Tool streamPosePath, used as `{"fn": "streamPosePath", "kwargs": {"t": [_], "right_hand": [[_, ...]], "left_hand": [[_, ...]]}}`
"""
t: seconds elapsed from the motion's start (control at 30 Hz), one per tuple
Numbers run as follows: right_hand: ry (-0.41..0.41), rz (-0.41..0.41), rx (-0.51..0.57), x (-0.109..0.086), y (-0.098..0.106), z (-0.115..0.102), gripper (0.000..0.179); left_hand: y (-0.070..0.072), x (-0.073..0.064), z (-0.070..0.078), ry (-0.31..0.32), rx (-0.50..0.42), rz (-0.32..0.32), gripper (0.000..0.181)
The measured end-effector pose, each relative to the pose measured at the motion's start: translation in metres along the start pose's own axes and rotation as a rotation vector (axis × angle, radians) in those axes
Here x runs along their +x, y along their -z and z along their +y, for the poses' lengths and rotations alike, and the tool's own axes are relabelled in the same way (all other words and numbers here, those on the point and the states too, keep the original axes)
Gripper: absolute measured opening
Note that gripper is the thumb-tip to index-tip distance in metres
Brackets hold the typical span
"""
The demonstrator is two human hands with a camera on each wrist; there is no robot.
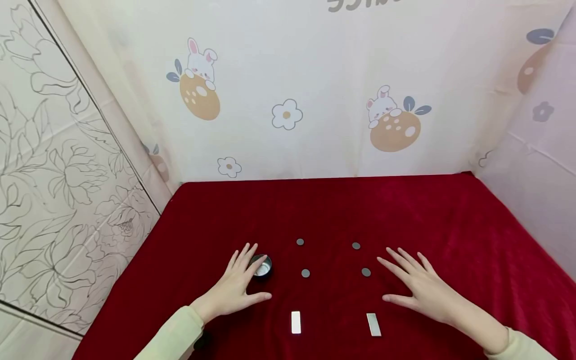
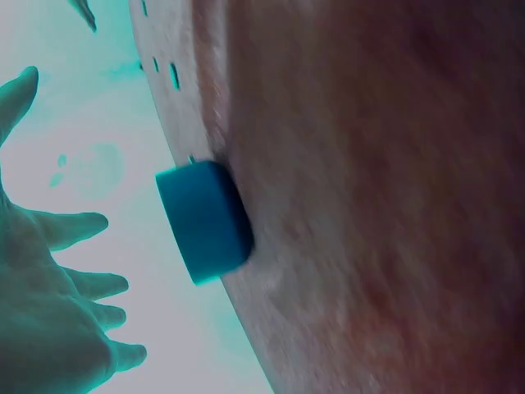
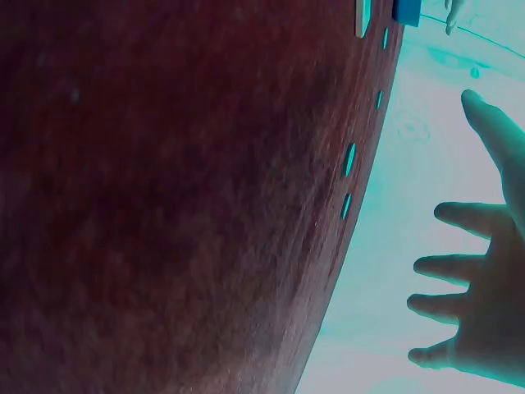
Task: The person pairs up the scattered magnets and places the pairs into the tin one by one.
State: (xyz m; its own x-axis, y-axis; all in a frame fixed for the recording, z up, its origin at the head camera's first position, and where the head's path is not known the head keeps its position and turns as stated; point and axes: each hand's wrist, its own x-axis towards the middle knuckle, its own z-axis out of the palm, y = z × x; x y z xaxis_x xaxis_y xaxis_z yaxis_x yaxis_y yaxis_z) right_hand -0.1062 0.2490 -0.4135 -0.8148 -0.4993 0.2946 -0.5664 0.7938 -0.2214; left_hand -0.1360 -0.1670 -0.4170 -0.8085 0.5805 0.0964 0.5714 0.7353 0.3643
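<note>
My left hand (image 1: 234, 287), fingers spread, hovers at the left beside a small round dark tin (image 1: 263, 268) with a shiny inside; its index finger overlaps the tin in the head view. In the left wrist view a gap shows between that hand (image 2: 49, 287) and the tin (image 2: 205, 222). My right hand (image 1: 423, 290) is spread over the right side, holding nothing. Between the hands lie several flat grey discs, two nearer the left (image 1: 300, 242) and two nearer the right (image 1: 366, 272). In front are a bright rectangular plate (image 1: 295, 322) and a duller rectangular plate (image 1: 374, 324).
A red velvety cloth (image 1: 324, 210) covers the table. Behind it hangs a pale curtain (image 1: 324, 75) printed with rabbits and flowers. A panel with line-drawn flowers (image 1: 67, 165) stands at the left, and another pale cloth (image 1: 535, 175) borders the right.
</note>
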Motion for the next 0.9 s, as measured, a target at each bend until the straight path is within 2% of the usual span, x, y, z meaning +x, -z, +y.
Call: {"fn": "streamPosePath", "kwargs": {"t": [0.23, 0.53, 0.7, 0.9], "right_hand": [[0.07, 0.03, 0.01, 0.001, -0.003, -0.005, 0.067], [0.149, 0.062, 0.022, 0.004, -0.009, -0.012, 0.065], [0.169, 0.051, 0.045, 0.004, -0.011, -0.015, 0.063], [0.163, 0.039, 0.058, 0.003, -0.014, -0.019, 0.059]], "left_hand": [[-0.002, 0.003, 0.013, -0.044, -0.059, -0.025, 0.074], [-0.008, 0.004, 0.025, -0.061, -0.057, -0.058, 0.073], [-0.011, 0.005, 0.032, -0.094, -0.082, -0.068, 0.07], [-0.018, 0.007, 0.037, -0.16, -0.051, -0.062, 0.068]]}}
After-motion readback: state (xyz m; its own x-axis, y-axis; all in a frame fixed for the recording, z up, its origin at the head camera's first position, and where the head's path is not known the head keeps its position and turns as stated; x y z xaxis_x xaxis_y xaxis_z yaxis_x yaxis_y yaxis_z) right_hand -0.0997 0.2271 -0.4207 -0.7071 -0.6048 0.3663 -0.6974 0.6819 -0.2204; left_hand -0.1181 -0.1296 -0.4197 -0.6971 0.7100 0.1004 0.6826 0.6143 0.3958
